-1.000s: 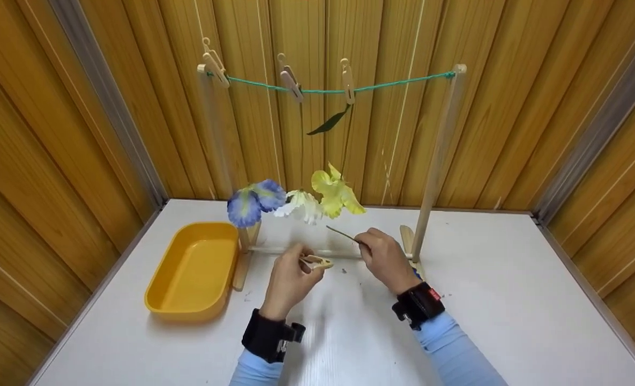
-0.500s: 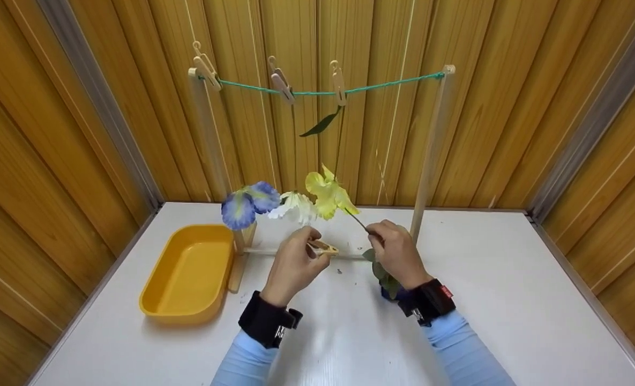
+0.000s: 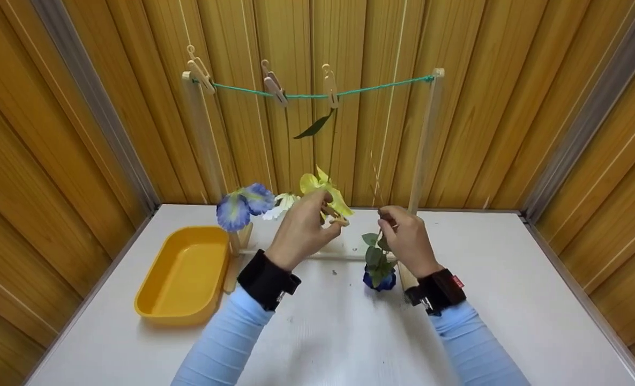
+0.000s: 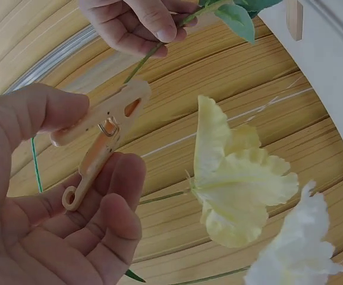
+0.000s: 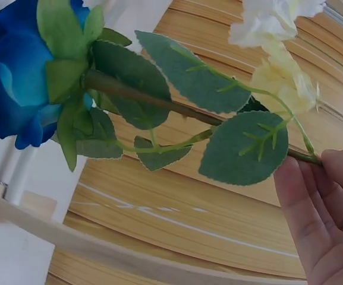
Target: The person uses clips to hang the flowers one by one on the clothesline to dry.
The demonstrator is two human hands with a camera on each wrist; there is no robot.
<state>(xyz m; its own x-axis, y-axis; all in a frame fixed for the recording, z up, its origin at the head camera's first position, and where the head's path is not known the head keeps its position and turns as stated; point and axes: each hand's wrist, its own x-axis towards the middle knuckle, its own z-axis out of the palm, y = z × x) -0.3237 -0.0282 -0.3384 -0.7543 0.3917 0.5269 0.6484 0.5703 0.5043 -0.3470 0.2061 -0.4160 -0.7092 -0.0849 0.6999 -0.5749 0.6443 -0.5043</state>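
In the head view my left hand (image 3: 304, 230) pinches a beige clothespin (image 3: 334, 215) in front of the yellow flower (image 3: 340, 202). The left wrist view shows the clothespin (image 4: 103, 133) between thumb and fingers, its tip end near a green stem. My right hand (image 3: 411, 241) pinches the stem of a blue rose (image 3: 380, 280), which hangs head down with green leaves (image 3: 373, 256). In the right wrist view, thumb and fingers grip the stem just beyond the leaves (image 5: 242, 148); the blue bloom (image 5: 25, 71) is at the far left.
A green cord (image 3: 309, 96) spans two wooden posts (image 3: 424, 145), with several clothespins (image 3: 276, 90) on it. Purple (image 3: 242, 206), white (image 3: 281, 206) and yellow flowers hang below. A yellow tray (image 3: 183, 273) stands at left on the white table (image 3: 338, 332).
Both hands have risen toward the cord, the left one also moving right. The blue rose has swung from behind my right hand to hang down below it.
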